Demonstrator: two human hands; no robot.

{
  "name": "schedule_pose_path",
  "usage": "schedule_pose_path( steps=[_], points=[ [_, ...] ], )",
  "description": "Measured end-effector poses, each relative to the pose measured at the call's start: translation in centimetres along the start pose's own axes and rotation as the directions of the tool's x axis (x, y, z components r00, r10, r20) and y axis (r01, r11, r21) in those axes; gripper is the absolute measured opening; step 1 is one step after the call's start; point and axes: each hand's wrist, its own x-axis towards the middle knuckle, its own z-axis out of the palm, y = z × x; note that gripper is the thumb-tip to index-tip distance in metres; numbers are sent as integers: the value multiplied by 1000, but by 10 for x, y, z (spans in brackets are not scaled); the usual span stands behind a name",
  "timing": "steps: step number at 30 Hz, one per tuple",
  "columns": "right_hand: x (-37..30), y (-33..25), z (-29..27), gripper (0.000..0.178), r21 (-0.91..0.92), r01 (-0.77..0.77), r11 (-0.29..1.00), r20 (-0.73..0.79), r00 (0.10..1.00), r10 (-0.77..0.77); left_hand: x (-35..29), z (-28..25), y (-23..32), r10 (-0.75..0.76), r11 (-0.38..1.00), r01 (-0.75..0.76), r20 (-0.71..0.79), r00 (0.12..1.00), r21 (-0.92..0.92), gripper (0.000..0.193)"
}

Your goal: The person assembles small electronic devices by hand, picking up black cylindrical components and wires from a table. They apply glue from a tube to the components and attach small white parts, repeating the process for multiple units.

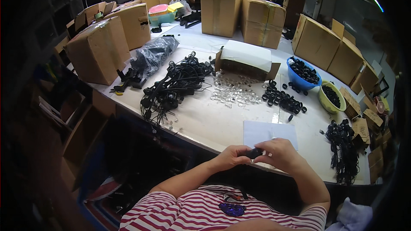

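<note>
Between my two hands, at the table's front edge, is a small black cylindrical part (254,153). My left hand (234,156) grips one end of it with thumb and fingers. From the other side my right hand (278,150) closes on it too, its fingers hiding some of the part. Just beyond my hands lies a white sheet of paper (267,130). Past the paper sit several loose black rings (282,99), and left of them a spread of small clear round lenses (235,92).
A tangle of black cables (177,81) lies left, another cable bundle (343,149) right. A blue bowl (295,80) and a yellow-green bowl (327,102) hold small black parts. An open carton (246,55) lies behind the lenses. Tall cardboard boxes (220,15) line the back.
</note>
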Motion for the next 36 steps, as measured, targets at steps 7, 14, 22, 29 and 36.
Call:
schedule_pose_path(
  steps=[7,14,22,29,36],
  points=[
    [-5,-10,-12,32,41,-118,992,-43,992,120,5,3,1,-35,999,37,-47,998,38,24],
    [-2,-19,-13,26,162,-85,983,-113,988,104,6,4,-8,-3,994,12,-80,997,111,25],
    [-14,-17,-19,34,143,-262,954,60,965,256,10,13,-7,87,987,-76,-75,993,144,20],
    [-18,-18,-10,29,193,-235,953,-79,964,254,6,19,4,84,961,-57,-89,992,272,21],
    [-19,-21,-8,33,195,-304,932,-24,949,315,1,27,-2,223,935,-173,-134,965,308,18]
  ],
)
